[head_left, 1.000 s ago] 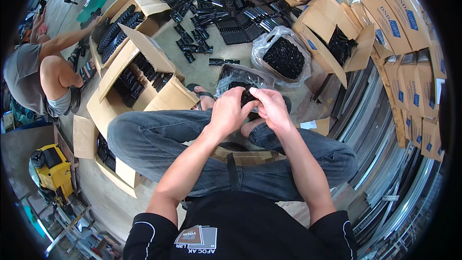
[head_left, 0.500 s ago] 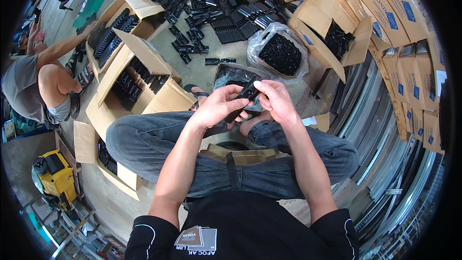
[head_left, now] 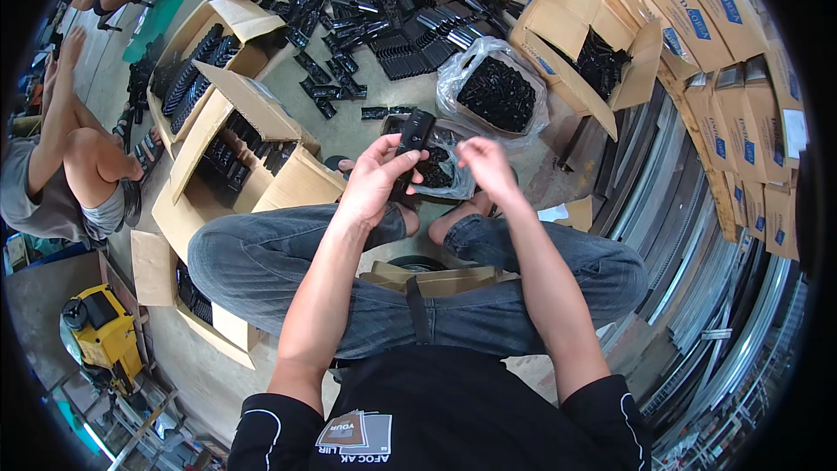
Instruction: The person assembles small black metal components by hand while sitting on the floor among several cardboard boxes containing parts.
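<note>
My left hand point(head_left: 379, 179) is closed around a long black plastic part point(head_left: 417, 133) with small holes in its face, tilted upward over my lap. To its right, my right hand point(head_left: 488, 170) is apart from the part, a little blurred, with its fingers curled together; whatever may be in them is too small to make out. Just beyond and below both hands stands a small box lined with clear plastic point(head_left: 462, 185), holding small black pieces point(head_left: 433, 167). Part of that box is hidden behind my hands.
Many black parts point(head_left: 349, 26) lie heaped on the floor ahead. Around me are a clear bag of black pieces point(head_left: 497, 96), open cartons point(head_left: 288, 179), stacked cartons point(head_left: 741, 131) and long metal profiles point(head_left: 680, 235). Another person point(head_left: 83, 157) sits at the left beside a yellow machine point(head_left: 105, 327).
My right hand has let go of the black part and moved slightly away from it. My left hand has turned the part more upright. The person at the left has raised an arm.
</note>
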Action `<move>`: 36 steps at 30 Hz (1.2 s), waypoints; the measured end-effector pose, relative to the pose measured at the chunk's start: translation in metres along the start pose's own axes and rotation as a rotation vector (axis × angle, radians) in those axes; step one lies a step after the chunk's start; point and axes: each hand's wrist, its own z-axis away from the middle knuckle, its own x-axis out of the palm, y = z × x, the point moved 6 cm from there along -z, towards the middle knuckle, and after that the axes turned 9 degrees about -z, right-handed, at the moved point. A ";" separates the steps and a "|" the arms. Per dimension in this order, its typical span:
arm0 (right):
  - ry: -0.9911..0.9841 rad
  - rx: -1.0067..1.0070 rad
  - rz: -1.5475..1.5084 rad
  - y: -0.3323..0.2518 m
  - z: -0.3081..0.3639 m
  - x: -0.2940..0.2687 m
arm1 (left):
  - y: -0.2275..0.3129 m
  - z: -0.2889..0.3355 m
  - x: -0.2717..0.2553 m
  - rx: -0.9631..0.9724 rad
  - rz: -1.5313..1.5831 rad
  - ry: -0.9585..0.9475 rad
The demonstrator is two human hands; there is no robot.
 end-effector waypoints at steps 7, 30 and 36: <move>-0.148 -0.034 1.110 0.044 -0.009 0.064 | -0.005 0.002 -0.018 0.008 0.025 0.101; -0.039 -0.039 -0.110 -0.070 0.011 0.039 | 0.003 0.007 -0.012 0.137 -0.085 0.183; 0.012 -0.339 -0.056 -0.123 0.052 0.051 | 0.013 0.019 0.004 0.273 -0.325 0.260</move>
